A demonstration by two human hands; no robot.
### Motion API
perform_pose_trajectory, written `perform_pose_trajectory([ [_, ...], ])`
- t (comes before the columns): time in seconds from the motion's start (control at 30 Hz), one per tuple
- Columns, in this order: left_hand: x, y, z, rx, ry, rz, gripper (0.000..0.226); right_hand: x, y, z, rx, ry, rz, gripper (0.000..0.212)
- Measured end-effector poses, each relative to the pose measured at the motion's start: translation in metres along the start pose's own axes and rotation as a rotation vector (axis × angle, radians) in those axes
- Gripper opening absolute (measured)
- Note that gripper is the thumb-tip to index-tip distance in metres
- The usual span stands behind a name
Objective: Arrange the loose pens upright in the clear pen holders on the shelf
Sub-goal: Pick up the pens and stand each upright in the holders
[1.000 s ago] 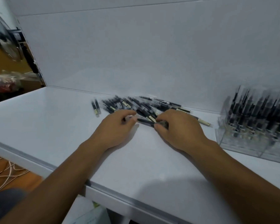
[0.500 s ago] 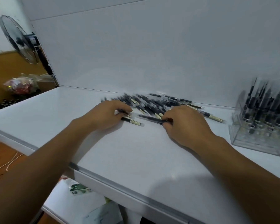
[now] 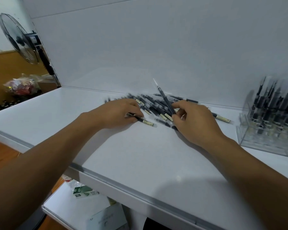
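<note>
Several loose dark pens (image 3: 154, 103) lie in a heap on the white shelf (image 3: 140, 155) near the back wall. My left hand (image 3: 116, 113) lies over the heap's left side, its fingers curled on one dark pen (image 3: 145, 122) that lies flat. My right hand (image 3: 194, 122) pinches another dark pen (image 3: 165, 98) and holds it tilted up, tip pointing away. A clear pen holder (image 3: 269, 136) stands at the right with several dark pens upright in it.
A standing fan (image 3: 20, 40) is at the far left beyond the shelf end, above a bag of goods (image 3: 22, 85). A lower shelf (image 3: 83, 205) below the front edge carries boxes. The white back wall rises just behind the pens.
My right hand has lifted one pen off the heap and tilted it upward. My left hand stays on its pen at the heap's left side. The view has shifted a little.
</note>
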State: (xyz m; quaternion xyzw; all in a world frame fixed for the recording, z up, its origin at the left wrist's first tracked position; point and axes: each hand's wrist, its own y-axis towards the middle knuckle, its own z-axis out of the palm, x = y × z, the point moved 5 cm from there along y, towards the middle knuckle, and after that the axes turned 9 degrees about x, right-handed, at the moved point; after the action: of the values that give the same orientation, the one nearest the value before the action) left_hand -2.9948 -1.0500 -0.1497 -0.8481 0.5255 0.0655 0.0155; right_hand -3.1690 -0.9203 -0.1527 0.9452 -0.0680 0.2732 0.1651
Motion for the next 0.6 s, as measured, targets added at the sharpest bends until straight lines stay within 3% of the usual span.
perform_pose_trajectory([
  [0.27, -0.018, 0.021, 0.002, 0.081, 0.149, 0.115, 0.015, 0.0, 0.001, -0.003, -0.01, 0.065, 0.009, 0.008],
  [0.6, -0.024, 0.007, -0.017, -0.19, -0.112, 0.074, 0.012, 0.009, -0.005, -0.016, -0.115, 0.186, -0.037, 0.004],
])
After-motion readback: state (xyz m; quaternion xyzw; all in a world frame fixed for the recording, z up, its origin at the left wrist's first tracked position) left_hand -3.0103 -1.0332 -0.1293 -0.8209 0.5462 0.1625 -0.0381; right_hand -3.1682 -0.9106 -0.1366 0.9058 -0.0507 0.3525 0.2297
